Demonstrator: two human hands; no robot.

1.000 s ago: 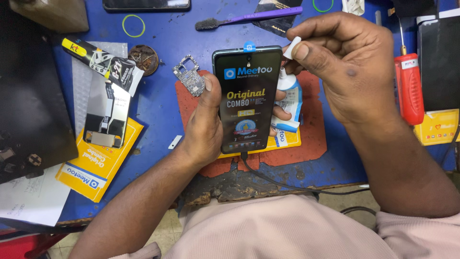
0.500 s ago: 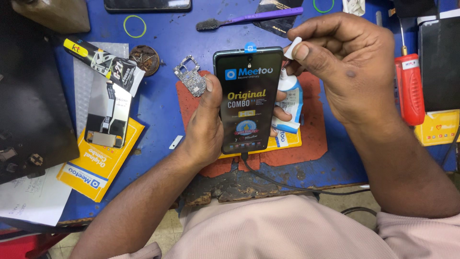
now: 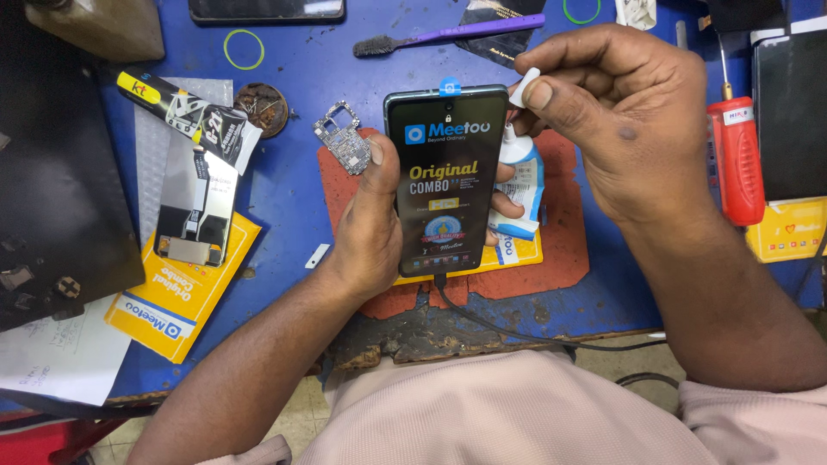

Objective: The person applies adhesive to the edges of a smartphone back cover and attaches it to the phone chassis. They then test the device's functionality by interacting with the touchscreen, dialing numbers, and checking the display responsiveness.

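My left hand point(image 3: 366, 228) grips a dark smartphone point(image 3: 445, 181) upright, its screen covered by a printed protective film with a blue tab at the top edge. A cable runs from the phone's bottom edge. The same hand's fingers also press a small white and blue glue tube point(image 3: 519, 176) against the phone's right side. My right hand point(image 3: 624, 120) is just right of the phone's top corner and pinches a small white cap point(image 3: 525, 87) between thumb and forefinger, right above the tube's tip.
A red mat point(image 3: 568, 232) lies on the blue bench under the phone. A small circuit board point(image 3: 343, 138) sits left of it. A purple brush point(image 3: 448, 34) lies at the back, a red screwdriver point(image 3: 735, 155) at right, yellow packaging point(image 3: 177, 293) and a screen part at left.
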